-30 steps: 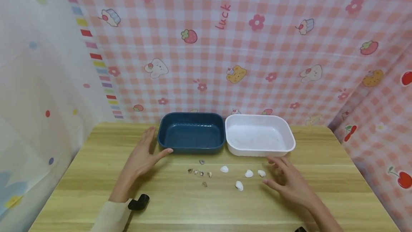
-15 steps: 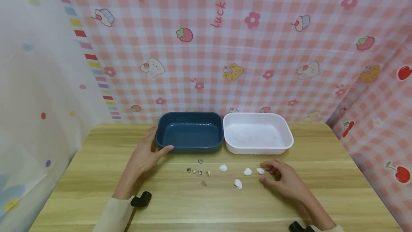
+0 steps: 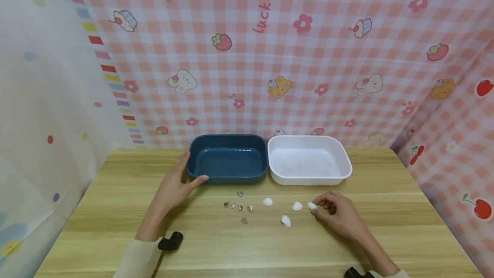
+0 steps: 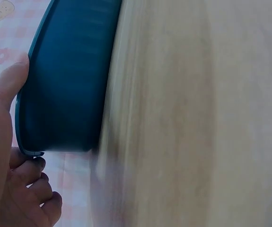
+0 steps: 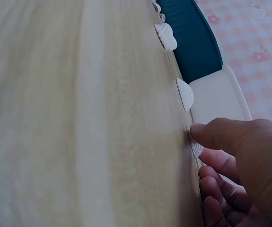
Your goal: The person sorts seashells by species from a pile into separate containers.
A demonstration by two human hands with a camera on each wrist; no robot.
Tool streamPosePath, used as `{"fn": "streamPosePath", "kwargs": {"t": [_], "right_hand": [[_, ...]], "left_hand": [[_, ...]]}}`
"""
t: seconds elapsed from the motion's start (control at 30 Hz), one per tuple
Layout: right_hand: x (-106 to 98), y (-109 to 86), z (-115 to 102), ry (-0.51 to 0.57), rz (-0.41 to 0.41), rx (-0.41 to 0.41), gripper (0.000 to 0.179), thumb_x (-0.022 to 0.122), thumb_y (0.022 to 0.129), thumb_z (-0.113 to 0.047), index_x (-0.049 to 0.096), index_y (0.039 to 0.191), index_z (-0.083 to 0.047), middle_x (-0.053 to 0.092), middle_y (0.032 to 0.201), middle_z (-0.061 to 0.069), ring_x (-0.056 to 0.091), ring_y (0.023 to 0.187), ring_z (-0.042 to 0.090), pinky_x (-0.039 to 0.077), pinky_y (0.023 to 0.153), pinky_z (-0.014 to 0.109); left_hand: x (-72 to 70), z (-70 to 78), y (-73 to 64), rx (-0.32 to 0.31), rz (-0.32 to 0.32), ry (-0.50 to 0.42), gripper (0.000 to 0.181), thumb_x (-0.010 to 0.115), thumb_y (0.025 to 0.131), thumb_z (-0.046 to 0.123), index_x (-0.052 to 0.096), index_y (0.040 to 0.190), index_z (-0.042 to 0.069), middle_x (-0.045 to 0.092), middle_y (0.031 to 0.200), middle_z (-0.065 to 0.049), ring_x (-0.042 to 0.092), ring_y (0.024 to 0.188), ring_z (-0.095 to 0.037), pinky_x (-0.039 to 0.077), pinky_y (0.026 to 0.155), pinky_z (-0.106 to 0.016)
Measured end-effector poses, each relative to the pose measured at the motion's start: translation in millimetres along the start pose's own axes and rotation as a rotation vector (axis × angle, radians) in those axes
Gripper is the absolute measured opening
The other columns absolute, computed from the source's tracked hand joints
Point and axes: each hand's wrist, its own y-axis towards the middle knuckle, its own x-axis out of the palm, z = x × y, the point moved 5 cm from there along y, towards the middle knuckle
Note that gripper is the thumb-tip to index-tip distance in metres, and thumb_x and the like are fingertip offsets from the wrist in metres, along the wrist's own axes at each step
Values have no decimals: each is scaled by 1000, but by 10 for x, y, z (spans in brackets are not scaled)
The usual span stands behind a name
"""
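Observation:
My left hand (image 3: 173,190) holds the near left corner of the dark blue tray (image 3: 227,180). Its thumb lies on the front rim and its fingers are at the left side; in the left wrist view the thumb (image 4: 13,78) presses the tray's edge. My right hand (image 3: 341,214) pinches a small white seashell (image 3: 312,206) between thumb and index finger, right at the tabletop. The right wrist view shows that ribbed shell (image 5: 197,149) partly hidden by the fingers. Other white seashells lie to its left, among them one shell (image 3: 296,206) close by and another (image 3: 285,221) nearer the front.
A white tray (image 3: 310,181) stands against the blue one's right side. Several tiny brownish shells (image 3: 240,207) lie in front of the blue tray on the wooden table (image 3: 239,250). Behind the trays hangs a pink checked cloth (image 3: 247,67).
My right hand has come slightly left and down to the rightmost white shell, and its thumb and index finger have closed on it. The left hand stays at the blue tray.

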Motion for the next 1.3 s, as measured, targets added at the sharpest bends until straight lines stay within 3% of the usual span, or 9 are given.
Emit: {"fn": "streamPosePath", "kwargs": {"t": [0.23,0.63,0.87,1.3], "right_hand": [[23,-22,-13,2,-26,-4,14,85,85,-23,74,93,-20,60,87,-8,53,78,4,49,67,20],[71,-23,-40,36,-17,-67,14,86,83,-23,74,91,-22,60,84,-10,54,76,2,48,66,20],[22,-89,-62,87,-22,-36,12,84,86,-19,73,88,-21,62,83,-9,57,75,2,52,65,20],[4,-36,-43,8,-35,-42,20,88,82,-24,75,95,-19,59,84,-8,53,74,3,48,65,20]], "left_hand": [[22,-29,-23,-18,-10,-32,104,65,93,63,9,167,16,12,173,-15,24,154,-47,28,119,-69],[-21,-34,0,-10,-28,-27,104,63,94,63,5,167,16,10,173,-16,24,154,-48,29,119,-69],[16,-15,-1,11,-28,-20,107,61,92,69,7,167,13,11,173,-18,24,154,-48,30,119,-68],[21,-14,11,5,-18,-42,107,60,92,69,7,167,13,11,173,-18,23,155,-47,28,120,-67]]}}
